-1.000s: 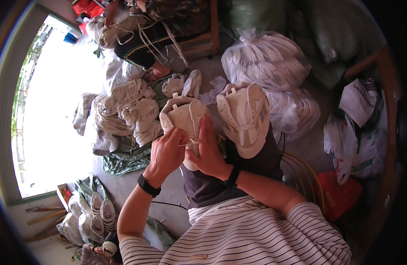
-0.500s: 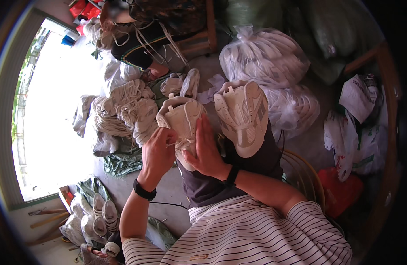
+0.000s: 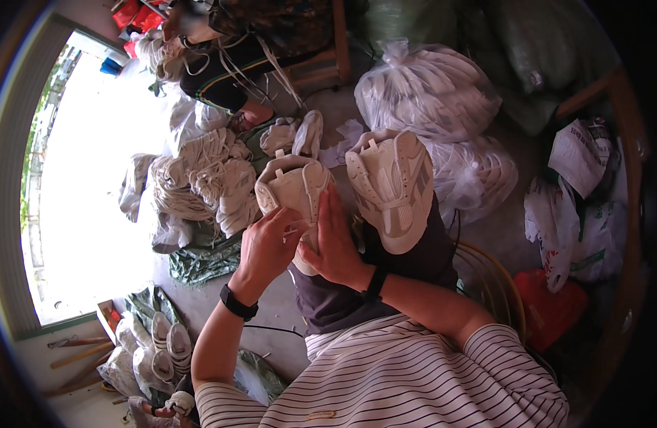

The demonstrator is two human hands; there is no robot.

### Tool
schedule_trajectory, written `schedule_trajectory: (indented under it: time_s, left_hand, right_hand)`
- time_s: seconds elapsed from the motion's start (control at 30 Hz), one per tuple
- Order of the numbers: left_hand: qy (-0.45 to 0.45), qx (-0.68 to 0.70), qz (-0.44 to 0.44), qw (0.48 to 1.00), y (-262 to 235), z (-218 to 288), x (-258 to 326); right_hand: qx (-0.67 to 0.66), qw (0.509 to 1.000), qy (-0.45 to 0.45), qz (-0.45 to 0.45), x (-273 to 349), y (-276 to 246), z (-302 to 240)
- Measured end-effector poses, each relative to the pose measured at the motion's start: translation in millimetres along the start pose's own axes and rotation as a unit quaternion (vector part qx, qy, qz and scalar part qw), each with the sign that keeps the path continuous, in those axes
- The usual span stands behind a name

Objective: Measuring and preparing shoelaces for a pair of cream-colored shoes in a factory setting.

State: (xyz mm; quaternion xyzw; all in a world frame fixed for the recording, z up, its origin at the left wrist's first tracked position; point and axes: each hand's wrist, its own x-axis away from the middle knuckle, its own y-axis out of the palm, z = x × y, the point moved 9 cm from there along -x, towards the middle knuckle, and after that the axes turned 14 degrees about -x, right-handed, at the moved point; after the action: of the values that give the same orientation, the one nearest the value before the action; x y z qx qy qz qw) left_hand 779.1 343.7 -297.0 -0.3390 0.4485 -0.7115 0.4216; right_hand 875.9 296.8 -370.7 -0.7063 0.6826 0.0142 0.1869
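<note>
A beige sneaker (image 3: 294, 187) rests on my lap with its tongue and open collar pointing away from me. My left hand (image 3: 265, 246) is closed in a pinch on a thin pale shoelace (image 3: 294, 228) over the lower eyelets. Along the sneaker's right side my right hand (image 3: 335, 246) grips it, fingers stretched up the eyelet flap and thumb near the toe. The toe is partly hidden by my hands. To the right, a matching sneaker (image 3: 392, 189) lies on my dark-clad leg, toe toward me and touched by neither hand.
A heap of pale shoes and laces (image 3: 200, 178) lies on the left. Clear bags of shoes (image 3: 428, 93) stand at the far right. Another person's forearm (image 3: 253, 114) is at the far side. Several shoes (image 3: 170, 346) stand lower left, and a red bag (image 3: 553, 310) is at right.
My left hand has moved right, closer to my right hand and across the sneaker's lower eyelets. My right hand keeps its hold with only a slight shift.
</note>
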Motion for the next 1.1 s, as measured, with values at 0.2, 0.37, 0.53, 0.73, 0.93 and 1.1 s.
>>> schedule_trajectory:
  time_s: [0.2,0.37,0.53,0.73,0.93,1.1]
  left_hand:
    - [0.01,-0.021,0.028,0.999,0,5,-2]
    - [0.051,-0.145,0.119,0.981,-6,18,5]
    - [0.088,-0.191,0.138,0.968,14,10,11]
    - [0.062,-0.091,0.172,0.979,16,-3,11]
    - [0.078,-0.048,0.124,0.988,15,-6,9]
    - [0.051,-0.032,0.125,0.99,22,-18,12]
  right_hand:
    - [0.001,1.0,0.001,0.005,1,-4,1]
    - [0.005,1.0,0.008,0.004,0,-8,0]
    - [0.004,1.0,0.018,0.004,0,-9,0]
    - [0.003,1.0,0.014,0.001,-1,-9,0]
    - [0.01,1.0,0.011,-0.005,-1,-9,0]
    - [0.009,1.0,0.005,-0.007,-1,-9,-4]
